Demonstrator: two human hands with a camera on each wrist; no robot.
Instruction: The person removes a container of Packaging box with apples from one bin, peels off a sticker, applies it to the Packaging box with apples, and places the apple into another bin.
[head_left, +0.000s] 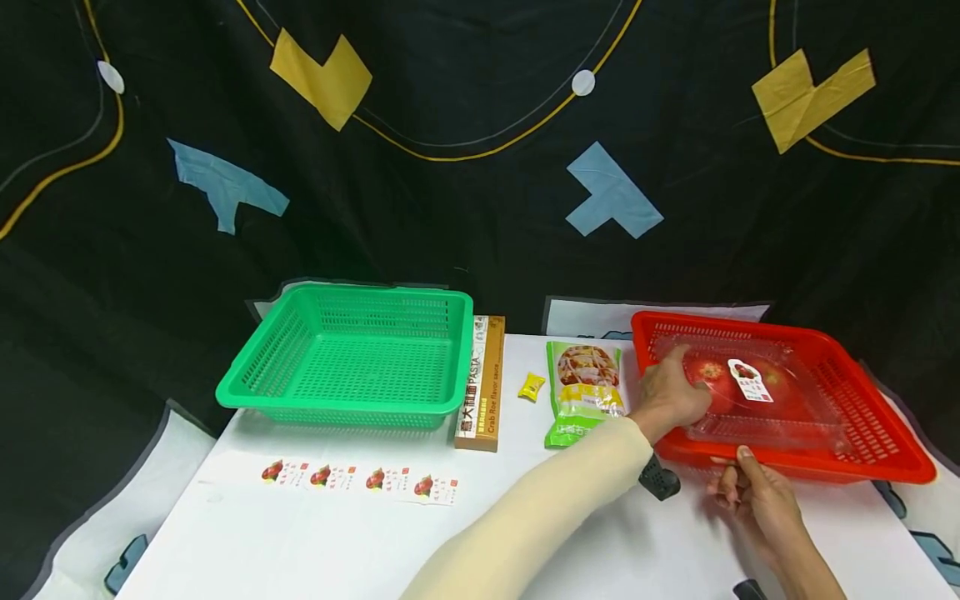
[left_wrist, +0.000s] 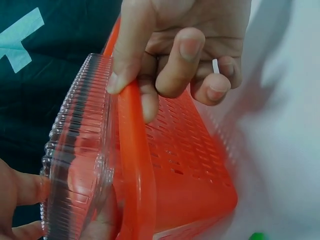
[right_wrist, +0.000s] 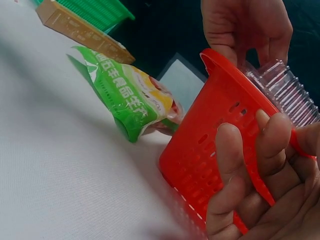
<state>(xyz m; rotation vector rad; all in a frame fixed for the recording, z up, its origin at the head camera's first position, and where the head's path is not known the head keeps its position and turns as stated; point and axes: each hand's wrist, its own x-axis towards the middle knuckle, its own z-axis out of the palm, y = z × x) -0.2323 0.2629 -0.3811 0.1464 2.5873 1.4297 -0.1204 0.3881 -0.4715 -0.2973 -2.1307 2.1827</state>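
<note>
In the head view, the red basket (head_left: 900, 454) stands at the right of the table. A clear plastic box (head_left: 806, 408) with ridged sides and a fruit-picture label (head_left: 750, 381) overlaps its inside, with red round fruit showing through. My left hand (head_left: 671, 393), at the end of a cream sleeve, grips the box's left side. The left wrist view has its fingers (left_wrist: 27, 187) at the ridged wall, partly out of frame. At the basket's front edge, my right hand (head_left: 761, 496) pinches the rim between thumb and finger; the other fingers curl loosely below, as in the right wrist view (right_wrist: 270, 185).
Left of the basket lie a green food bag (head_left: 573, 433), a small yellow packet (head_left: 531, 387) and a pasta box (head_left: 491, 392). A green basket (head_left: 345, 412) stands farther left. Several fruit labels (head_left: 378, 479) form a row before it. A black curtain (head_left: 465, 233) hangs behind.
</note>
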